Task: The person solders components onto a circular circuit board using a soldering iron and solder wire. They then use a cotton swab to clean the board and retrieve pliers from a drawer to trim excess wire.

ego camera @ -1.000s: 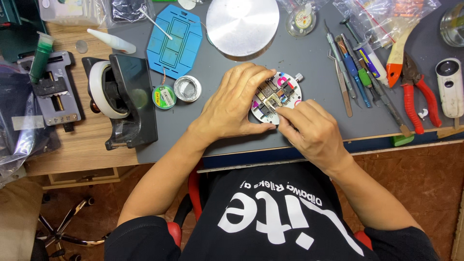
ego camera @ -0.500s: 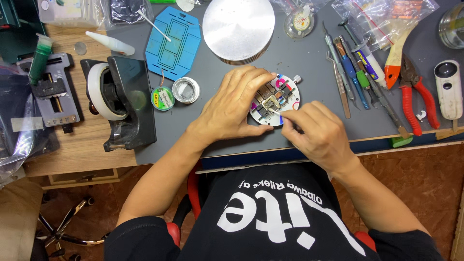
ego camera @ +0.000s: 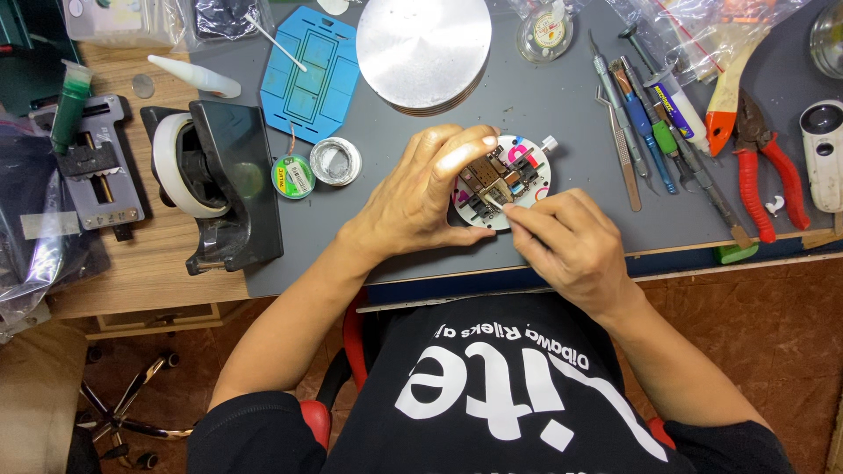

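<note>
Steadying a round white disc (ego camera: 514,189) on the grey mat (ego camera: 562,96), the left hand (ego camera: 421,197) curls its fingers over the disc's left edge. The right hand (ego camera: 571,241), just below the disc, pinches a thin white stick (ego camera: 493,202) whose tip touches the small brown part (ego camera: 487,175) on the disc. A tape dispenser (ego camera: 215,180) stands well left of the disc, pliers (ego camera: 760,167) well right.

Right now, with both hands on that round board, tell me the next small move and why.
Probably nudge the thin white stick a touch further into the brown block. The right hand pinches the stick with its tip already at the block's edge, and the left hand grips the round board by its rim, steadying it on the grey mat, so a short, light push looks safest.
</note>
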